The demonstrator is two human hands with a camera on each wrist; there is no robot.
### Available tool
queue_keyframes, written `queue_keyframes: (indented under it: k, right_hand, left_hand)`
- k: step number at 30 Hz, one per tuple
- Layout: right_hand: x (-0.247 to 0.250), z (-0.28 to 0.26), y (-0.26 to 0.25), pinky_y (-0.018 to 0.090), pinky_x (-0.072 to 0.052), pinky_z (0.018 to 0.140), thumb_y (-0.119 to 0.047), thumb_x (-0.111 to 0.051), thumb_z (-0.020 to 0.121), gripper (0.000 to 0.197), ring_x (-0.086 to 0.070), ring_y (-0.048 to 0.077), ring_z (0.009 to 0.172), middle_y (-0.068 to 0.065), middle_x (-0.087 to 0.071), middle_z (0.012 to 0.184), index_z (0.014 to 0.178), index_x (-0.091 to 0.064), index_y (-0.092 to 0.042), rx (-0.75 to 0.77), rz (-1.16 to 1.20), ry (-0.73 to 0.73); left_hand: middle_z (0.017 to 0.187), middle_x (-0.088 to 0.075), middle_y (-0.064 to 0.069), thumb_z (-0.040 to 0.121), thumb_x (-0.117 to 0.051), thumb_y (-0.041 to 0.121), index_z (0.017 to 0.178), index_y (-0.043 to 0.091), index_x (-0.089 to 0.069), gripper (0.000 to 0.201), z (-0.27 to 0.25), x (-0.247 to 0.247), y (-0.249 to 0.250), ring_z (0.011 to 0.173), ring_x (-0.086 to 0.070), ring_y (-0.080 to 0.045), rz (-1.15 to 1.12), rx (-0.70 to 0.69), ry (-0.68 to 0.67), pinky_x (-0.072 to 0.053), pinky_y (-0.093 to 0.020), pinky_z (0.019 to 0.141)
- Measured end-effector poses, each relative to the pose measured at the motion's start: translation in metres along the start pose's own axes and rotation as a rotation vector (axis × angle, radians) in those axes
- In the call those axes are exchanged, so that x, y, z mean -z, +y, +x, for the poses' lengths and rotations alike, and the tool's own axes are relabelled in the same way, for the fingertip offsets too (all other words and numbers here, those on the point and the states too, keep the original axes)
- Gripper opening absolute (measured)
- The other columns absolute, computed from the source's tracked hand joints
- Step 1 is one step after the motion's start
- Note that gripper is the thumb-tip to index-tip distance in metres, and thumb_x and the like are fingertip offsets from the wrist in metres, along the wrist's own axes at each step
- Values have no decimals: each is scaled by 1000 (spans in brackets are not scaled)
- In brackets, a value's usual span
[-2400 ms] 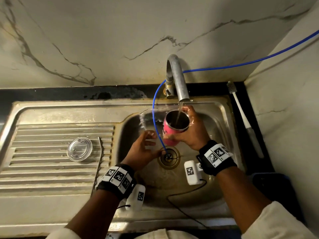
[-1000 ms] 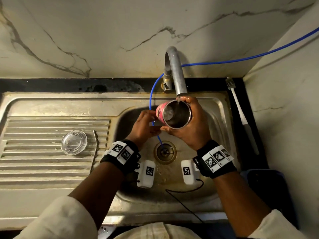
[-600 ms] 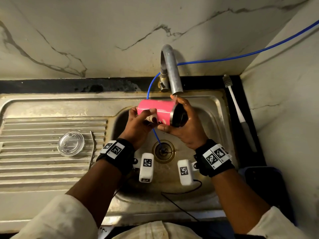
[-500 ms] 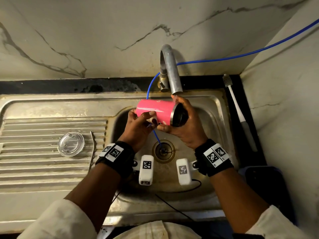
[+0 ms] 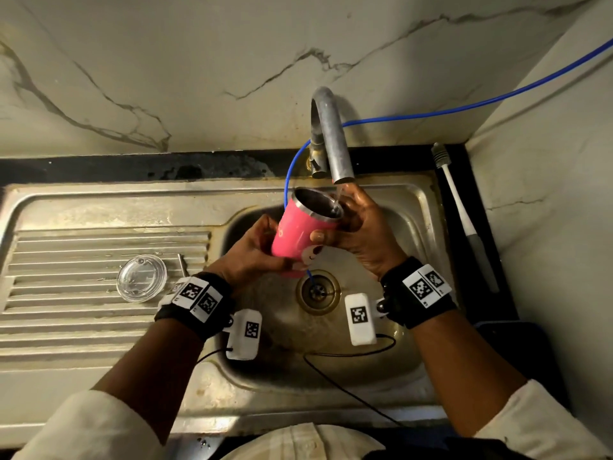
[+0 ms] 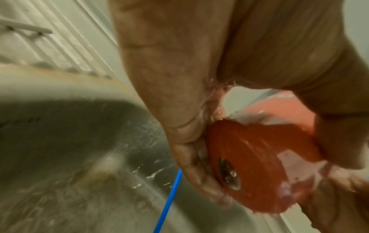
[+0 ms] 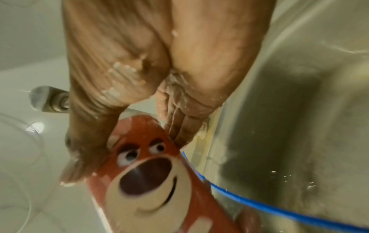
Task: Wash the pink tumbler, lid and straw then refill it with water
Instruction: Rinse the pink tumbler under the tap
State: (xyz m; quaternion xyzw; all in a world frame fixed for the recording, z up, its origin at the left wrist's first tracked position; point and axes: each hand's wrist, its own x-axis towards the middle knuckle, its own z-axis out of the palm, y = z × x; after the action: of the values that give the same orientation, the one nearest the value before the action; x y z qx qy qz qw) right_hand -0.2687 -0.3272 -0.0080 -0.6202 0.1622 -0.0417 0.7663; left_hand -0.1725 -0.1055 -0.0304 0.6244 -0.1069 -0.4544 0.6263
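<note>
The pink tumbler (image 5: 300, 230) with a cartoon face (image 7: 143, 171) is tilted over the sink basin, its steel mouth up under the tap spout (image 5: 333, 137), from which a thin stream of water runs. My left hand (image 5: 252, 257) grips its base (image 6: 245, 165) from the left. My right hand (image 5: 355, 227) holds its upper part and rim, thumb across the pink wall. The clear lid (image 5: 141, 277) lies on the ribbed drainboard. The thin metal straw (image 5: 181, 260) lies just right of the lid, partly hidden by my left wrist.
A blue hose (image 5: 431, 111) runs along the wall and drops into the drain (image 5: 317, 291). A white-handled brush (image 5: 461, 214) lies on the black counter right of the sink (image 5: 428, 214). The marble wall stands close behind the tap.
The tumbler lay on its side, mouth to the right, half a second ago. It is now tipped back up, mouth under the spout, and both hands have shifted their grip with it.
</note>
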Motion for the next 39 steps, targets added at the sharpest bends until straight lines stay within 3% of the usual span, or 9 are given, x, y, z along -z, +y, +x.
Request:
queue_keyframes:
  k: [4,9,14,19,21,24,27,34,39]
  right_hand:
    - [-19,-14,17,30,-58,91,-35,-92,65,85,-68,13,117,4,-69,131,139,-56,-16,-60,-24,144]
    - [-22,-24,25,28,-60,87,-37,-103,55,97,-71,15,111,0,-70,127,137,-57,-17,-123,-77,386]
    - [-20,-21,17,31,-61,81,-28,-103,59,70,-77,13,98,1,-79,109,120,-72,-15,-92,-157,253]
    - [12,-4,8,21,-57,79,-27,-108,47,80,-70,-2,86,-6,-76,100,112,-63,-18,23,-431,234]
    - [11,2,8,26,-58,85,-33,-107,47,84,-70,0,92,-7,-74,104,116,-61,-17,72,-406,355]
    - [2,4,3,29,-58,86,-47,-103,44,96,-70,9,101,-6,-72,111,123,-55,-19,105,-485,246]
    - [3,2,2,39,-61,90,-53,-99,42,99,-71,12,103,-5,-72,112,124,-55,-20,121,-490,161]
    - [8,-6,3,26,-58,83,-31,-107,50,87,-69,5,97,-8,-71,106,119,-55,-22,158,-591,87]
    - [15,-13,4,16,-53,82,-29,-106,53,86,-67,1,100,-12,-69,110,121,-54,-20,201,-636,95]
  left_hand:
    - [113,-68,-4,60,-98,-2,98,21,-49,67,-2,-24,-5,101,-73,-16,346,-154,209,-61,-27,67]
    - [108,-68,3,51,-105,30,96,29,-51,71,-3,-39,-35,98,-70,-12,474,-251,333,-64,-42,78]
    - [106,-67,0,53,-104,31,100,31,-55,68,1,-52,-43,99,-68,-19,448,-231,375,-62,-45,82]
    - [119,-60,3,56,-102,38,113,23,-64,70,-3,-36,-41,108,-62,-9,557,-269,309,-61,-44,84]
    - [123,-62,5,63,-99,46,114,29,-63,65,-2,-29,-38,110,-63,-6,497,-251,365,-63,-43,84]
    - [121,-66,9,67,-90,64,112,37,-63,59,1,-19,-33,108,-66,-7,422,-221,457,-63,-41,85]
    - [116,-70,6,79,-89,48,115,23,-65,50,5,-13,-20,106,-68,-10,404,-277,513,-58,-34,87]
    - [122,-73,2,98,-72,28,125,18,-68,29,28,-14,19,112,-70,-12,394,-338,446,-58,-36,97]
    - [142,-58,1,104,-57,9,154,18,-47,52,51,-30,45,128,-59,-15,532,-174,285,-52,-32,104]
